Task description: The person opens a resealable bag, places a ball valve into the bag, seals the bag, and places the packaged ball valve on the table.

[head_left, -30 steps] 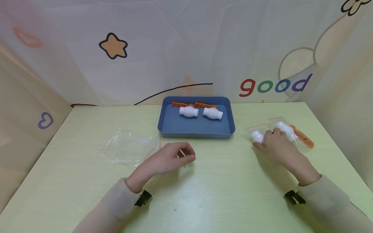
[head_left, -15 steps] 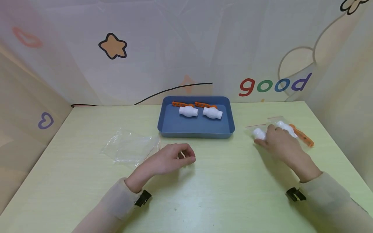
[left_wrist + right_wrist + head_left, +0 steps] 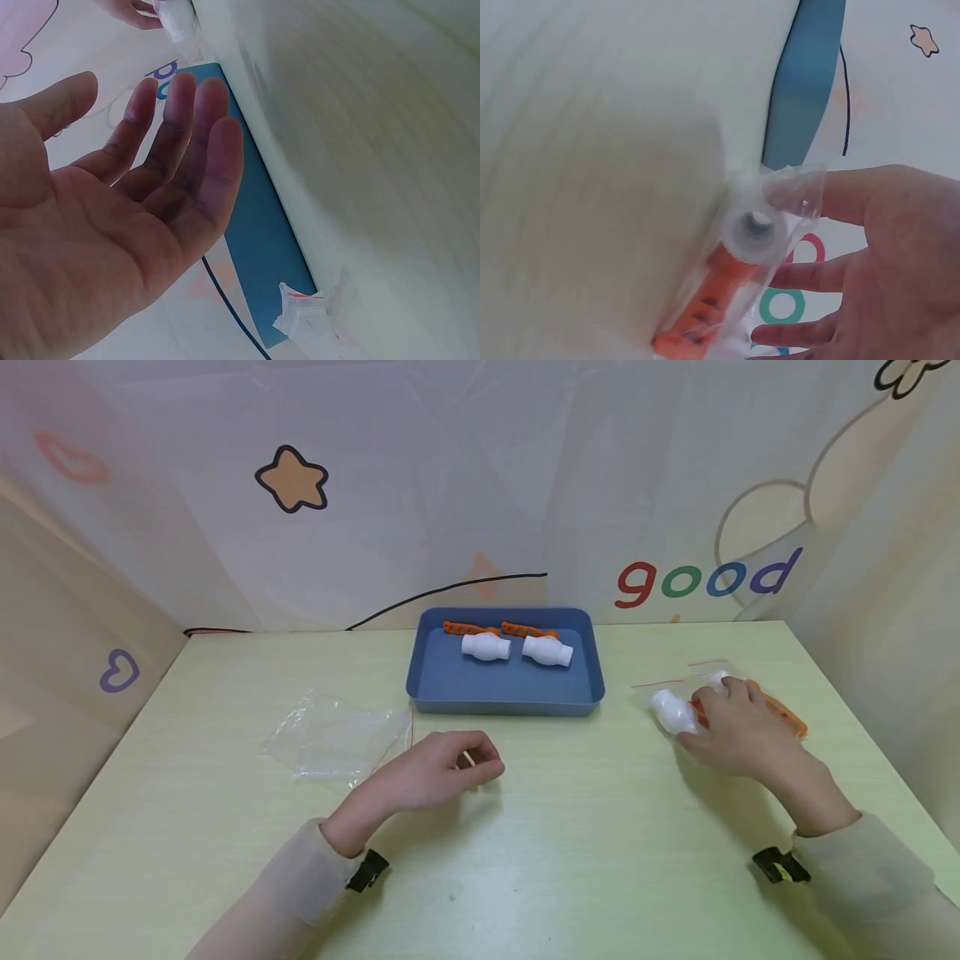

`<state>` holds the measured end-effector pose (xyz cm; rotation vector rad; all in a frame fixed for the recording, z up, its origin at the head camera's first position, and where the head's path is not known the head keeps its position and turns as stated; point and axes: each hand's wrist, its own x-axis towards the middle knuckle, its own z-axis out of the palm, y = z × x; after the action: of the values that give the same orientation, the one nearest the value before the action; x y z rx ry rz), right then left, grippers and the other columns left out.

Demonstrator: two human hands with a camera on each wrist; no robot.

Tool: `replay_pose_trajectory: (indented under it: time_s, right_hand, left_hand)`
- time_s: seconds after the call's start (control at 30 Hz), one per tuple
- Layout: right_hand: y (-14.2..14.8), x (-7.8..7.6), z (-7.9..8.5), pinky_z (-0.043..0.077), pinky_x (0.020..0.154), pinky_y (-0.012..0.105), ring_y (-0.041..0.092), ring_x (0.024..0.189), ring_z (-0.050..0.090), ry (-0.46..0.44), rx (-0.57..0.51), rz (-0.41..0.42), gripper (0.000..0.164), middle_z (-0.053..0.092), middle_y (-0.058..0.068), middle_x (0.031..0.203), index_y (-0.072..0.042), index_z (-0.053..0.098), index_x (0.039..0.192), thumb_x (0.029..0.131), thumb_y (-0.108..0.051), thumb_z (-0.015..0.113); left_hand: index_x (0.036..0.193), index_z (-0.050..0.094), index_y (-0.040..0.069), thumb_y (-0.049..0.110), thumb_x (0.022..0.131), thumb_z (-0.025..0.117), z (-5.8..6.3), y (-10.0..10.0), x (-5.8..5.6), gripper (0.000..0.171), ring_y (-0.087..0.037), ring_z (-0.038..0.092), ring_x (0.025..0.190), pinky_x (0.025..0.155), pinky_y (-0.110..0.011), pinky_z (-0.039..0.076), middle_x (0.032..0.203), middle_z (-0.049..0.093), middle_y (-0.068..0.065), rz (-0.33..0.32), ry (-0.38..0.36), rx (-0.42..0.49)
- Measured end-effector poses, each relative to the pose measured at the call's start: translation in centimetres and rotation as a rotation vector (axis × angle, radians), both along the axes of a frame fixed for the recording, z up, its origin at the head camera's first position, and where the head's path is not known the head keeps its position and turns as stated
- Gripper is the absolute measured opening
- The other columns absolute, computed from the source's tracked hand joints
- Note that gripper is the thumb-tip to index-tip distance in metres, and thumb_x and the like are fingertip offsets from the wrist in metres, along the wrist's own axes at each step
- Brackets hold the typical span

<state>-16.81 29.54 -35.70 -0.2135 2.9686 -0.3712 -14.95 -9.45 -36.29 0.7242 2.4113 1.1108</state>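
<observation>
My right hand [image 3: 750, 735] is over two clear zip bags at the right of the table, thumb and fingertips at the left one. Inside the left bag are a white plastic fitting [image 3: 672, 712] with a bulged middle and an orange handle [image 3: 705, 304] with holes. The right bag, partly under the fingers, shows a white fitting [image 3: 720, 679] and another orange handle [image 3: 783, 718]. In the right wrist view, the thumb and fairly straight fingers lie along the bag's far side. My left hand [image 3: 442, 770] holds nothing, its fingers loosely bent, as the left wrist view shows.
A blue tray [image 3: 502, 703] stands at the back middle, with two white fittings [image 3: 486, 647] and two orange handles [image 3: 468, 628] in it. Flat clear bags [image 3: 337, 739] lie left of the left hand. A printed cloth [image 3: 450, 485] hangs behind the table.
My right hand has shifted to the right over the bags, uncovering more of the left bag's white fitting and its orange handle. The left hand has stayed in place.
</observation>
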Motion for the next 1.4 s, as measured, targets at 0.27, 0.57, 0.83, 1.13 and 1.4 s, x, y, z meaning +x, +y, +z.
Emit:
replay_pose_trajectory:
  time_s: [0.27,0.57,0.83,1.13,1.4]
  right_hand:
    - [0.3,-0.8,-0.3,0.032,0.097,0.081,0.063,0.129,0.024,-0.002,-0.027,-0.013,0.056,0.029,0.043,0.142,0.012,0.050,0.132,0.095,-0.025,0.070]
    - [0.7,-1.7,-0.3,0.036,0.092,0.080,0.066,0.124,0.025,0.004,-0.025,-0.025,0.054,0.029,0.045,0.139,0.016,0.049,0.130,0.097,-0.023,0.067]
    - [0.9,-2.7,-0.5,0.034,0.095,0.080,0.066,0.125,0.025,0.015,-0.024,-0.037,0.054,0.030,0.045,0.139,0.019,0.049,0.129,0.100,-0.024,0.064]
    - [1.0,-3.4,-0.5,0.036,0.094,0.079,0.064,0.124,0.026,0.021,-0.025,-0.046,0.053,0.031,0.044,0.138,0.018,0.050,0.128,0.100,-0.025,0.064]
    - [1.3,-3.4,-0.5,0.037,0.093,0.077,0.065,0.122,0.028,0.032,-0.020,-0.046,0.058,0.033,0.044,0.136,0.018,0.048,0.130,0.100,-0.030,0.064]
  left_hand:
    - [0.109,0.070,0.018,0.031,0.105,0.061,0.0,-0.1,0.1,0.016,-0.018,0.064,0.083,0.072,-0.034,0.052,0.098,0.070,0.001,-0.006,0.006,-0.004]
    - [0.108,0.070,0.018,0.031,0.105,0.061,-0.1,-0.2,0.1,0.016,-0.019,0.064,0.084,0.073,-0.034,0.052,0.098,0.070,0.001,-0.009,0.008,-0.011]
    - [0.108,0.070,0.018,0.031,0.105,0.060,-0.2,-0.4,0.2,0.017,-0.019,0.064,0.084,0.072,-0.034,0.051,0.099,0.071,0.000,-0.015,-0.007,-0.014]
    - [0.108,0.069,0.018,0.030,0.105,0.061,-0.3,-0.5,0.2,0.015,-0.019,0.063,0.087,0.073,-0.033,0.051,0.100,0.070,0.003,-0.039,-0.019,-0.023]
    - [0.107,0.069,0.018,0.028,0.105,0.061,-0.4,-0.7,0.2,0.013,-0.017,0.064,0.087,0.074,-0.032,0.052,0.100,0.070,0.005,-0.088,-0.027,-0.022]
